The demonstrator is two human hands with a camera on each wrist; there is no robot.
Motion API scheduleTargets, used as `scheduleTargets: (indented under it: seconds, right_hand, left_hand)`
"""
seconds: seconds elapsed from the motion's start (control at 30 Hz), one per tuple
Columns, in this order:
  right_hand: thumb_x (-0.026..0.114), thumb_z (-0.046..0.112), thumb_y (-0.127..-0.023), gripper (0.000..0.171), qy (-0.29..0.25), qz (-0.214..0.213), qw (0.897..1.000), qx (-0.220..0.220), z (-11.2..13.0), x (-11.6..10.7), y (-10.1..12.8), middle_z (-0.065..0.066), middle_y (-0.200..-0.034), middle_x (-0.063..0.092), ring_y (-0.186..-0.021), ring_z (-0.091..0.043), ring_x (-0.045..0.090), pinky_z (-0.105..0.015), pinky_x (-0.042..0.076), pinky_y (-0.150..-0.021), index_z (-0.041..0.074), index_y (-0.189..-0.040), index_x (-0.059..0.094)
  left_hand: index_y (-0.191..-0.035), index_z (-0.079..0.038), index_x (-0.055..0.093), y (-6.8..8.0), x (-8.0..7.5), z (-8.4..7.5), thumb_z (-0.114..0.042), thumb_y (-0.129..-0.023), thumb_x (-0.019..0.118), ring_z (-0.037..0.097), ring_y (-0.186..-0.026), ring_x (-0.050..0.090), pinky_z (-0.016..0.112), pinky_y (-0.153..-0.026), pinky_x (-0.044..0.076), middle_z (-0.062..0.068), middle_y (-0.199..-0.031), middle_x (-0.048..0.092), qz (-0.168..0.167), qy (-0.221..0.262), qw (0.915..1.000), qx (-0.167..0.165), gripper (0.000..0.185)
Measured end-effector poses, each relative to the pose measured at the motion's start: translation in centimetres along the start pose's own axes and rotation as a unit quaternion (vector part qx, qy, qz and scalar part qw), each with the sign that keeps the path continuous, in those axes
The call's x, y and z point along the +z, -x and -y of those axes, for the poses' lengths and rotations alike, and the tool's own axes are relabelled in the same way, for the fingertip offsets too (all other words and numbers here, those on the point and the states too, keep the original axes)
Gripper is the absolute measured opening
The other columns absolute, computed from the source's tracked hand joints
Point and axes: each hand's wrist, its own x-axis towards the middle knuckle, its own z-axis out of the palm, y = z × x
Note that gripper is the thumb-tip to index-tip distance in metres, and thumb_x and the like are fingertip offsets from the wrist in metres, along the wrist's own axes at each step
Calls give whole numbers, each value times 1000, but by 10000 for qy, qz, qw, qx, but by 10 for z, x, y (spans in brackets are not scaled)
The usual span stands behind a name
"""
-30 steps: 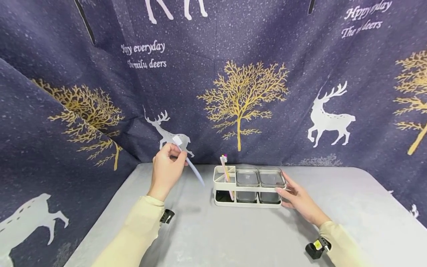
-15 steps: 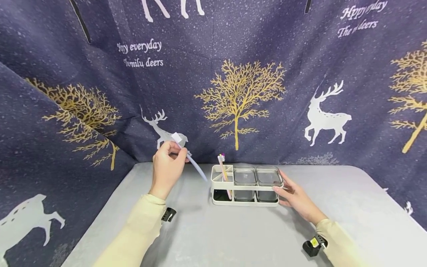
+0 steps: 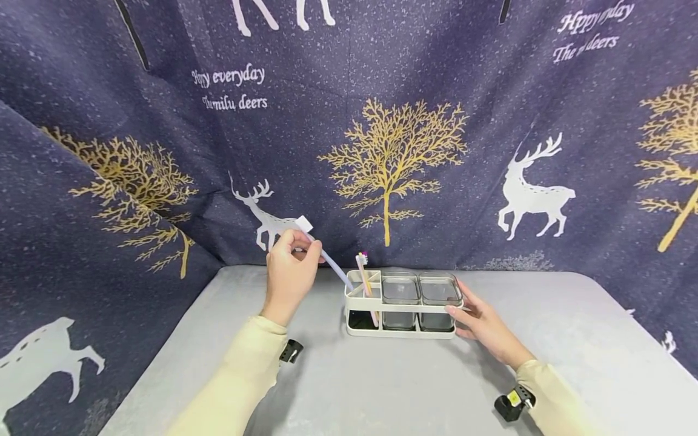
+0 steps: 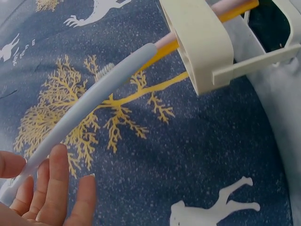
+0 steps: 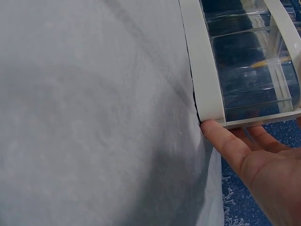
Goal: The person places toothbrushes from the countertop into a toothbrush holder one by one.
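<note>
My left hand (image 3: 293,272) pinches a pale blue toothbrush (image 3: 334,265) near its head, which wears a white cap (image 3: 303,224). The handle slants down to the right, and its free end overlaps the left rim of a cream toothbrush holder (image 3: 414,307) in the head view. In the left wrist view, that rounded end lies in front of a pink and a yellow toothbrush (image 4: 151,61) standing in the holder. My right hand (image 3: 487,327) grips the holder's right end, thumb at the front corner and the other fingers around the side.
Two clear smoky cups (image 3: 400,288) sit side by side in the holder, right of its divided slots. The holder stands on a grey-covered table (image 3: 349,387), near a dark blue cloth backdrop (image 3: 305,145) with deer and trees.
My left hand has moved right with the pale blue toothbrush, bringing its lower end from left of the holder to the slots. My right hand stays at the holder's end.
</note>
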Motion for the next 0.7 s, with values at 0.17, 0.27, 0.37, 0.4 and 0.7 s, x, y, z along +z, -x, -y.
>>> scheduleTargets:
  seconds: [0.17,0.27,0.37,0.4,0.7]
  right_hand:
    - [57,21,-101,78,-24,-45,10000,-28,-2,0,-1,-35,-141,36,-129,-48,42,-47,50,-91,20,-160,5]
    - [58,21,-101,79,-7,-90,10000,-3,-1,0,-1,-34,-141,37,-127,-47,44,-46,51,-90,21,-160,6]
    - [59,21,-101,78,33,-102,9999,-36,0,0,-1,-34,-139,38,-125,-44,47,-45,51,-89,20,-160,7]
    - [59,21,-100,78,45,-99,9999,-53,0,0,-1,-34,-138,39,-124,-44,48,-45,52,-89,19,-160,8]
    - [58,19,-101,78,-5,-66,10000,-66,1,1,1,-34,-139,39,-124,-44,48,-46,51,-90,18,-160,7]
  left_hand:
    - [-87,-3,59,0,10,1,-5,-87,67,16,-57,67,22,-56,51,8,-78,68,42,155,9999,29,9]
    - [-88,-2,59,1,15,1,-5,-88,67,16,-57,67,25,-57,53,8,-79,68,132,226,9997,32,8]
    - [-90,-3,59,3,18,1,-5,-88,67,16,-58,68,25,-56,53,8,-79,68,225,243,9995,18,8]
    - [-90,-2,59,4,20,2,-5,-88,67,16,-58,68,25,-56,53,8,-79,68,237,261,9994,17,8]
    - [-87,-3,60,11,31,9,-3,-87,68,15,-57,66,26,-56,54,6,-76,68,341,368,9985,213,9]
